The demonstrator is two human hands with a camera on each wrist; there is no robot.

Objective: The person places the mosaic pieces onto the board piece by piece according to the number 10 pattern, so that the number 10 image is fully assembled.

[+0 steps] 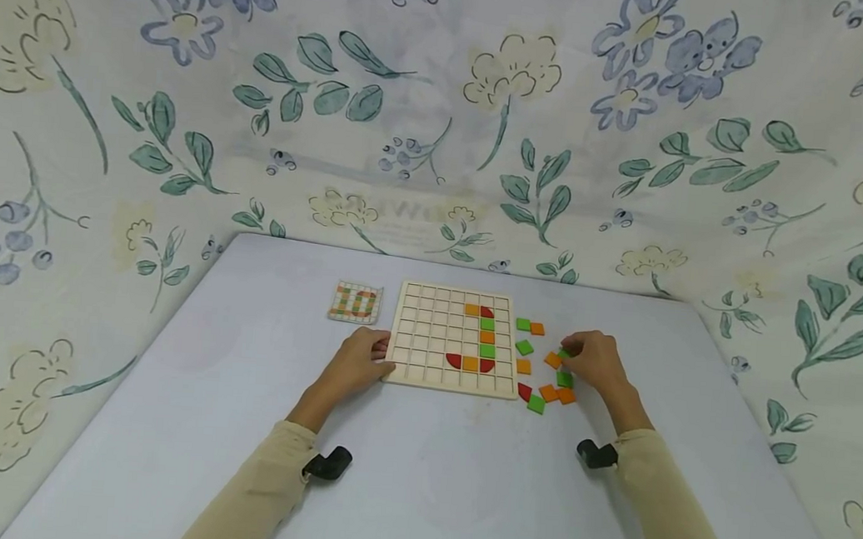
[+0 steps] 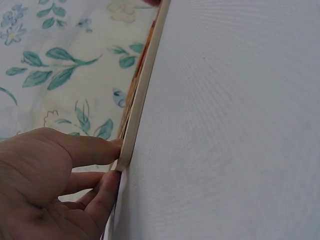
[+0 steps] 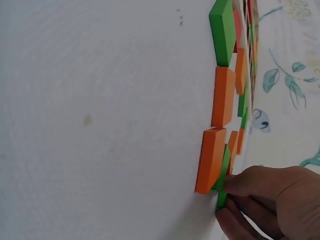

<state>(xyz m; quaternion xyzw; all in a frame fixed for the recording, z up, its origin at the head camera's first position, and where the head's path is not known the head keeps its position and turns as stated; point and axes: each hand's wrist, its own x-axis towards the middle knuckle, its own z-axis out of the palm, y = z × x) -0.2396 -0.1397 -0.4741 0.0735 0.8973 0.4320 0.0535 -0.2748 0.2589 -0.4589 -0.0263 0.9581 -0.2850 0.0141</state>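
A pale wooden board [image 1: 427,336] with a grid of square cells lies flat in the middle of the white table [image 1: 416,486]. The left hand [image 1: 357,360] is at its near left corner, thumb and fingers gripping the edge. On the board, some coloured pieces sit in cells toward the right: an orange square [image 1: 472,310] beside a red rounded piece [image 1: 487,312] at the top, then a column of green, orange and green squares below, and at the bottom a row with an orange square between two red rounded pieces.

The right hand [image 1: 598,360] is to the right of the board, with its fingers pinching a small green tile [image 3: 221,200] among the loose pieces. These lie scattered between the board and that hand: green and orange squares, plus one red rounded piece [image 1: 524,392] close to the board's near right corner. In the right wrist view, an orange tile [image 3: 211,160] lies just beside the fingertips.

A small patterned card [image 1: 356,303] lies near the board's far left corner. Both arms wear beige sleeves [image 1: 251,491], and a flowered cloth [image 1: 427,119] hangs behind the table.
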